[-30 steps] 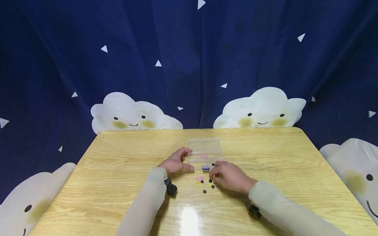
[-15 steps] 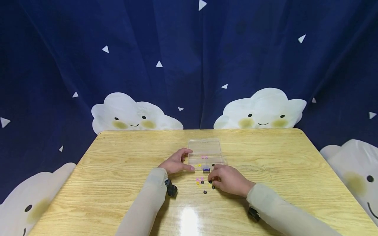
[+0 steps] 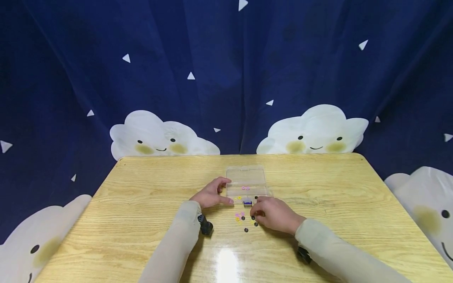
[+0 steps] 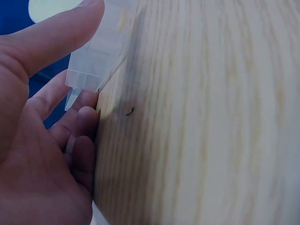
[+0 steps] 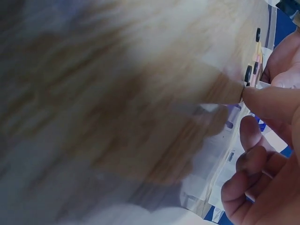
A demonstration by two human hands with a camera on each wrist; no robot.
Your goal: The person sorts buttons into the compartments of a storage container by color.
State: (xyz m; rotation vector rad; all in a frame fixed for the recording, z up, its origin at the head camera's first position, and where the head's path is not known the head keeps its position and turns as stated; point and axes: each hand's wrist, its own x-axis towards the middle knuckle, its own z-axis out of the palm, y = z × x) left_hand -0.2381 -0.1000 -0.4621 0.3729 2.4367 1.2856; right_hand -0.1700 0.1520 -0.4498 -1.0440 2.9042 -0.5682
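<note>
1. Hinged box, clear: one (image 3: 245, 174). It is set near the middle of the table, its lid laid back open on the far side, its compartmented tray facing the near edge.
2. Pink pieces in the tray, small and round: two (image 3: 247, 188), placed side by side toward the lid.
3. Yellow piece in the tray: one clearly seen (image 3: 239, 197), at the near left; a fainter one beside it cannot be confirmed.
4. Black piece in the tray: one (image 3: 256, 197), at the near right.
5. Blue part: one (image 3: 247, 203), seen at the middle of the box's near side.
6. Loose pieces, scattered on the table just before the box: four black (image 3: 246, 230), two pink (image 3: 237, 215), one orange-yellow (image 3: 237, 219), two pale yellow (image 3: 240, 223).
7. Left hand: one (image 3: 211, 193). Thumb and index finger are spread wide, the box's left end being framed between them.
8. Right hand: one (image 3: 277, 214). Its fingers are bent, the tips narrowed together at one of the loose black pieces; whether it is pinched cannot be told.
9. Sleeves, pale: two (image 3: 173, 247); one black device (image 3: 205, 225) is worn at each wrist.
10. Wooden table: one (image 3: 159, 181). Dark blue curtain behind (image 3: 212, 47), printed with four smiling clouds (image 3: 318, 129).
</note>
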